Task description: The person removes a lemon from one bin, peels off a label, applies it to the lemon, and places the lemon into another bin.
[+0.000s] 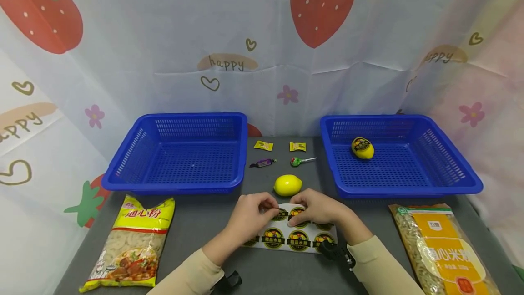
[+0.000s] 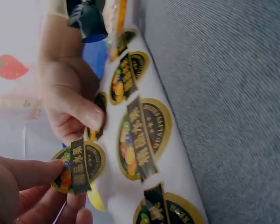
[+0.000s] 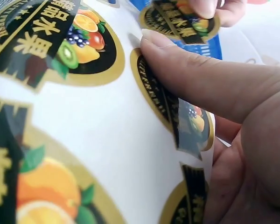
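Observation:
My left hand (image 1: 253,215) pinches a black-and-gold fruit sticker (image 2: 79,165) between thumb and fingers at the top edge of a white sticker sheet (image 1: 286,236). That sticker shows apart from the sheet in the left wrist view. With its thumb on the printed face and fingers behind, my right hand (image 1: 321,208) grips the sheet's far edge. Rows of similar stickers (image 3: 60,42) cover the sheet, which bends up toward that hand. Just beyond both hands lies a plain yellow lemon (image 1: 288,185).
Blue baskets stand at the back left (image 1: 176,190) and back right (image 1: 409,191); a stickered lemon (image 1: 362,148) lies in the right one. Wrapped candies (image 1: 263,145) and a lollipop (image 1: 295,161) lie between them. Pasta bags flank the hands, left (image 1: 131,245) and right (image 1: 444,249).

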Tool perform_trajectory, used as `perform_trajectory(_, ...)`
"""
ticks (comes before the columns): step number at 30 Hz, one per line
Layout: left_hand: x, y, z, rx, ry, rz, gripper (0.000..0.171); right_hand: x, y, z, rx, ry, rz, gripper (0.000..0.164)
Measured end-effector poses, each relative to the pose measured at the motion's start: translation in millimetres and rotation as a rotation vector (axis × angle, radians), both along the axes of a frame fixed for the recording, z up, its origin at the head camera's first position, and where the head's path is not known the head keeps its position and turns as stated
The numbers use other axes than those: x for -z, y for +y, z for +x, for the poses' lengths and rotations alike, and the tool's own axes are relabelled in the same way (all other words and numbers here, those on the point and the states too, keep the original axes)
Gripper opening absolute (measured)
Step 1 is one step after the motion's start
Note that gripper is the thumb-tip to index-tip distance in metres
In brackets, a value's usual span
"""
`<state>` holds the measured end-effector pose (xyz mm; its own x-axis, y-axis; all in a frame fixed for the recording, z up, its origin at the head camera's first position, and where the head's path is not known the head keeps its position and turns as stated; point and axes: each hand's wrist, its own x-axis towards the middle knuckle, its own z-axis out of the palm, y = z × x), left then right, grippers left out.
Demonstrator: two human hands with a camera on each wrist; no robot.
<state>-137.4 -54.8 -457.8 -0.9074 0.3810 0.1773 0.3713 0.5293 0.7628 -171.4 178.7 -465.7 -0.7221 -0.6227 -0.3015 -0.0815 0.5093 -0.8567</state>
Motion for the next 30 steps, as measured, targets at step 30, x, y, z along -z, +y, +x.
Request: perform_trajectory(30,-4.4,-3.5,-6.6,-0.102,-0.169,0.144,0.032,-0.2,-15.6,33.0,0.249,0.712,0.508,0.037)
